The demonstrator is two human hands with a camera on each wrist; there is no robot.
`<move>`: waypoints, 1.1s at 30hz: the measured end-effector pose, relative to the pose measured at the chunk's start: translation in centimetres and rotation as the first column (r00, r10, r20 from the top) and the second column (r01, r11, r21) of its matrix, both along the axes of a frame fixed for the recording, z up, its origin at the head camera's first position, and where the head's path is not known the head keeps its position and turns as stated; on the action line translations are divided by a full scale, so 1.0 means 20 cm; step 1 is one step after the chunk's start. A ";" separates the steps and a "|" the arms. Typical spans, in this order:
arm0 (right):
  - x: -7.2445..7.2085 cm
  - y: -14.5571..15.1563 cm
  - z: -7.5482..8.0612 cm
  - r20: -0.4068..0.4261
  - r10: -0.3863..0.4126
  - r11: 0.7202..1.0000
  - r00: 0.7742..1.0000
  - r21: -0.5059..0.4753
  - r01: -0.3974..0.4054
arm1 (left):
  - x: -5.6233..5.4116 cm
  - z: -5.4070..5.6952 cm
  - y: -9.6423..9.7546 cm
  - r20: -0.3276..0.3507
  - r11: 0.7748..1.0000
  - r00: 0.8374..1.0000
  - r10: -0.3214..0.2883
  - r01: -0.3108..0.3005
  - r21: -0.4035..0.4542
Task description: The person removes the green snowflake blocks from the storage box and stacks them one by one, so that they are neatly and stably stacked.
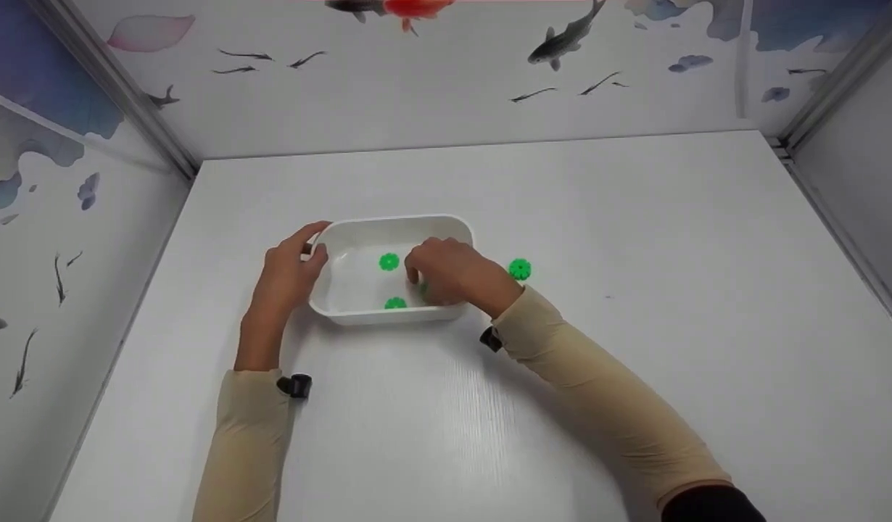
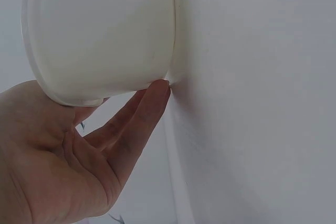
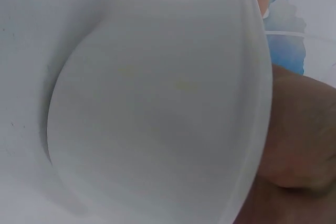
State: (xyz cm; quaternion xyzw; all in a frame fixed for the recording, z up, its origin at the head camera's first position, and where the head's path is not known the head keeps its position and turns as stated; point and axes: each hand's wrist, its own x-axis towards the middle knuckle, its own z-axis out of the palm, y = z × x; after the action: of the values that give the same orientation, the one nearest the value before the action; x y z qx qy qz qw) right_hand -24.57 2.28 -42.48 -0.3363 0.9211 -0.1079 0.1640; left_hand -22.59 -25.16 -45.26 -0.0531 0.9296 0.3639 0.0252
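A white rectangular tub [image 1: 355, 279] with a rolled rim stands on the table. My left hand [image 1: 290, 275] grips its left end, thumb over the rim; in the left wrist view, the fingers of that hand [image 2: 58, 156] reach along the outside wall towards the base. Inside lie two green flower-shaped discs [image 1: 389, 262]. My right hand [image 1: 449, 272] reaches down into the tub's right half, its fingers curled round another green disc [image 1: 423, 290], mostly hidden by the hand. The right wrist view has the tub's outer wall [image 3: 157, 103] in front of the hand [image 3: 299, 129].
One more green flower-shaped disc [image 1: 519, 269] lies on the white table [image 1: 678, 312], right of the tub and close to my right wrist. White panels printed with fish [image 1: 562, 43] rise at the back and sides.
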 end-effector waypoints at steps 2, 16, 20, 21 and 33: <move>0.00 0.00 0.00 -0.014 0.007 1.000 1.000 -0.009 -0.007 | 0.00 0.00 0.00 0.002 1.000 1.000 0.002 -0.002 0.000; 0.00 0.01 -0.04 -0.046 0.014 0.997 0.999 -0.068 -0.017 | 0.00 0.00 0.00 -0.006 1.000 1.000 -0.003 0.003 0.009; 0.00 0.01 -0.04 -0.033 0.011 0.997 0.999 -0.077 -0.013 | 0.00 0.00 0.00 0.002 1.000 1.000 -0.001 0.001 0.013; 0.00 0.01 -0.04 -0.037 0.015 0.997 0.999 -0.078 -0.018 | 0.00 0.00 0.00 0.007 1.000 1.000 0.000 0.000 0.012; 0.00 0.02 -0.05 -0.081 0.026 0.996 0.996 -0.085 -0.033 | 0.00 0.00 0.00 0.018 1.000 1.000 0.005 -0.006 0.009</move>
State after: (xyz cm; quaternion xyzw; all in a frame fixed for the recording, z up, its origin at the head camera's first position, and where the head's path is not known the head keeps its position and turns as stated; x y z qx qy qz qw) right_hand -24.65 2.76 -43.40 -0.3608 0.9163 -0.1316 0.1137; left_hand -22.57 -25.16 -45.18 -0.0588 0.9275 0.3676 0.0328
